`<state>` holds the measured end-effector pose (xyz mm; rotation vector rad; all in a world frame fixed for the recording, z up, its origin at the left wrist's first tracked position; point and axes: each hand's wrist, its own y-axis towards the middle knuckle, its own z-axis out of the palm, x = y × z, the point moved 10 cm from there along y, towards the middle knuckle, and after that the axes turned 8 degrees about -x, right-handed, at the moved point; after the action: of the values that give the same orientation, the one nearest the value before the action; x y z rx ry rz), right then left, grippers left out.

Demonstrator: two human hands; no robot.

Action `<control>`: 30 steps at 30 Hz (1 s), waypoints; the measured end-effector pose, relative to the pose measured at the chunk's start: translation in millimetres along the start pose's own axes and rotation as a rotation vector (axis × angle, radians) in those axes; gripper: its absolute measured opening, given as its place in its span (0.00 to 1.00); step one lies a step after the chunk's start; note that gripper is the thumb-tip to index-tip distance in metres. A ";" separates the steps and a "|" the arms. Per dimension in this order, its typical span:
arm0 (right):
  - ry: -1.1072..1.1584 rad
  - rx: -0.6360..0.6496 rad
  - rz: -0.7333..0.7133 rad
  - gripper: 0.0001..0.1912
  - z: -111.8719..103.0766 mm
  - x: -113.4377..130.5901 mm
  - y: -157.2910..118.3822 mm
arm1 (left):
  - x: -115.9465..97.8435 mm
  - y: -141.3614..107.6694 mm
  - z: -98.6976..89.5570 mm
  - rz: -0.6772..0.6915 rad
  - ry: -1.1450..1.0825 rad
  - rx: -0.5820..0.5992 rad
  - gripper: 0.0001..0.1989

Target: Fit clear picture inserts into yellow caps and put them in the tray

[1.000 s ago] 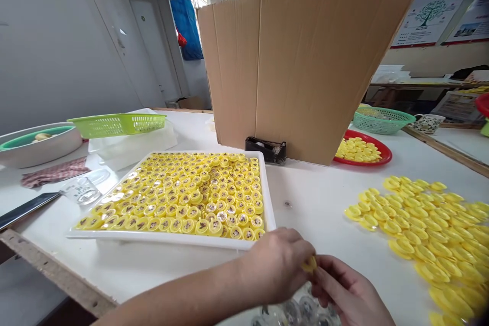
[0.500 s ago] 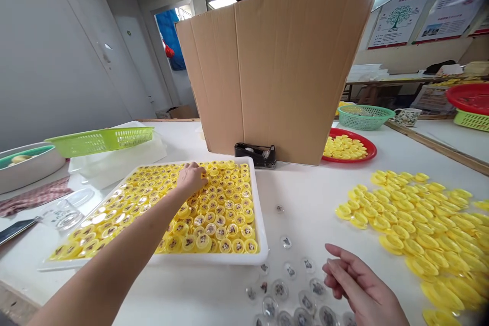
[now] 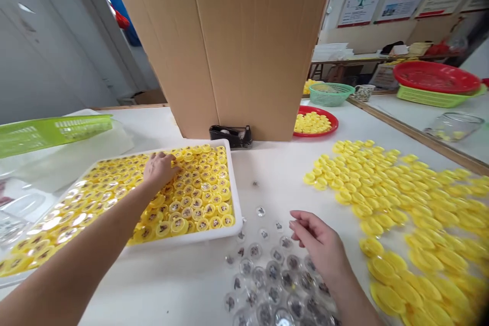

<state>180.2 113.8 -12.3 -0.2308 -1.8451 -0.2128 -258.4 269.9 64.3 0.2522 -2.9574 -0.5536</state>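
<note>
My left hand (image 3: 159, 169) reaches into a white tray (image 3: 236, 204) packed with round yellow discs (image 3: 178, 225) that carry small printed pictures under a shiny top. Its fingers are bent down among the discs near the far side. The fingertips are partly hidden, so I cannot make out what they grip. My right hand (image 3: 319, 239) hovers above the table, half curled, with a small gap between thumb and forefinger and nothing visible in it. Close beside and below it lie several clear round pieces (image 3: 273, 270) with dark printed pictures, some loosely piled, some single.
Many plain yellow discs (image 3: 420, 214) spread across the right side. A black tape dispenser (image 3: 231, 136) stands before a tall cardboard sheet (image 3: 244, 51). Behind are a red plate (image 3: 332, 125) of yellow pieces and a green basket (image 3: 331, 94). A lime basket (image 3: 57, 132) sits left.
The view has swung right and down, so the tray and both hands appear further left. My left hand stays at the discs in the tray; my right thumb and forefinger are slightly closer together.
</note>
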 end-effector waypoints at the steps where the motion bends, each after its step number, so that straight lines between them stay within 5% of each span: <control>1: -0.101 0.004 -0.060 0.16 1.2 4.6 0.3 | 0.5 -0.3 0.2 0.001 -0.002 0.007 0.21; 6: -0.450 0.082 -0.234 0.09 20.5 17.1 3.1 | -3.7 -0.1 -6.1 0.021 0.000 0.043 0.26; 10: -0.690 0.171 -0.275 0.07 39.7 20.7 10.1 | -36.3 -10.6 -44.9 0.100 -0.026 -0.023 0.28; 15: -0.862 0.284 -0.269 0.07 51.0 20.2 13.0 | -131.8 -59.0 -128.6 0.391 -0.303 -0.261 0.20; 18: -0.881 0.319 -0.272 0.07 50.9 20.0 8.7 | -205.6 -93.9 -146.3 0.612 -0.509 -0.191 0.17; 20: -0.850 0.324 -0.287 0.05 47.9 21.5 4.9 | -253.6 -106.4 -136.5 0.671 -0.596 -0.049 0.16; 24: -0.735 0.277 -0.337 0.05 30.8 27.9 -1.7 | -338.4 -107.6 -86.0 0.626 -0.659 0.266 0.19; 30: -0.635 0.197 -0.333 0.11 -3.2 27.9 -6.4 | -419.7 -84.8 -20.7 0.500 -0.619 0.393 0.22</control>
<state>173.7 108.1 15.2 0.1736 -2.5159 -0.1984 167.3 262.6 15.0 -0.7449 -3.4841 0.0388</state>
